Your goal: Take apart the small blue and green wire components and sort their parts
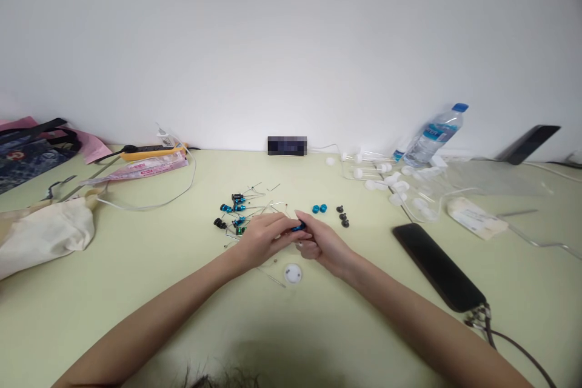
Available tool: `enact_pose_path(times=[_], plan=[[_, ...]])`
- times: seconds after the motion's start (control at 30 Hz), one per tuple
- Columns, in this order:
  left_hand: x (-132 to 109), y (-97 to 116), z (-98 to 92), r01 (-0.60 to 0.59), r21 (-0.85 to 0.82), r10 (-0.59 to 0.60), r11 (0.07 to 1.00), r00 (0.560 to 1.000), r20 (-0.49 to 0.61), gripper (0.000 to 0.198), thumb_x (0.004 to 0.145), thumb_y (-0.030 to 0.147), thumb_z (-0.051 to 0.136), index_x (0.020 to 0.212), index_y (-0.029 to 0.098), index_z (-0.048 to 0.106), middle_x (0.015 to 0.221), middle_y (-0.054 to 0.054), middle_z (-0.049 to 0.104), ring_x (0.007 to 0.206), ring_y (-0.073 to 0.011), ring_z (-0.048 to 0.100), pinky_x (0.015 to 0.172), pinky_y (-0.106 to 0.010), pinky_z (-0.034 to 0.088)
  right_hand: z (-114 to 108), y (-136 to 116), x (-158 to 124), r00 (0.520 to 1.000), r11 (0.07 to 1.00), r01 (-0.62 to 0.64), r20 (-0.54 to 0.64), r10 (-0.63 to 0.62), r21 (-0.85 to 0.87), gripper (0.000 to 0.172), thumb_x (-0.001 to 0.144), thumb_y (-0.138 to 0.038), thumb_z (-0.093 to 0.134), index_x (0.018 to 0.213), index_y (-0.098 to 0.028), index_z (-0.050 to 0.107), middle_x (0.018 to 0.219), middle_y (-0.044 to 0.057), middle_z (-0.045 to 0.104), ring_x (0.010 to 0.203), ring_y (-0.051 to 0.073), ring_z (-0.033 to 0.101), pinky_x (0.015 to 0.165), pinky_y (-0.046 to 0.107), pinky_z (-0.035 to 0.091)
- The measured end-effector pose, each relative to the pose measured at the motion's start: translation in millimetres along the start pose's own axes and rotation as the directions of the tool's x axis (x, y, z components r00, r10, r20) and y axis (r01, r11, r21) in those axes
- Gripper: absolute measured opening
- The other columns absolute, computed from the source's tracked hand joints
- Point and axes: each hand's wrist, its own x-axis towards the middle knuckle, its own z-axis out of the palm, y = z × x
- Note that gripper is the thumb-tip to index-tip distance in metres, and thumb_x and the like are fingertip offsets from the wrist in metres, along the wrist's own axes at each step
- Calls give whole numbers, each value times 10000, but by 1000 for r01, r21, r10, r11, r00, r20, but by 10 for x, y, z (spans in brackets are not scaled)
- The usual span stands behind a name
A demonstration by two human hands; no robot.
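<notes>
My left hand (266,235) and my right hand (325,244) meet above the middle of the table. Both have their fingers closed on a small shiny blue part (298,227), mostly hidden by the fingertips. Left of my hands lies a cluster of small blue and black cylindrical pieces (237,208) with thin metal wires. Two small blue knobs (319,208) sit beyond my right hand, with several small black knobs (342,217) beside them. A round white disc (293,273) with tiny dark bits on it lies just below my hands.
A black phone (439,267) with a strap lies at right. Behind it are clear tubes and white caps (395,185), and a tilted water bottle (434,136). A cream cloth bag (48,236), pink packet (140,168) and yellow power strip (152,153) occupy the left.
</notes>
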Motion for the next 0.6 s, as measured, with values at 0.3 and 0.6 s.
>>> enact_pose_path(times=[0.3, 0.6], plan=[[134, 114, -28, 306, -617, -353, 725, 935, 49, 157, 863, 333, 578, 840, 177, 574, 611, 9, 608, 493, -102, 529, 501, -236, 432, 48, -163, -99, 906, 780, 399, 75, -418, -481, 395, 942, -480, 359, 671, -197, 411, 603, -30, 344, 554, 110, 355, 530, 247, 329], [176, 123, -54, 321, -783, -410, 534, 907, 92, 181, 826, 321, 639, 815, 157, 562, 596, 1, 644, 484, -101, 551, 481, -229, 430, -48, -346, -151, 920, 710, 366, 121, -372, -601, 445, 944, -500, 336, 751, -174, 570, 701, 35, 562, 664, 145, 525, 649, 292, 437]])
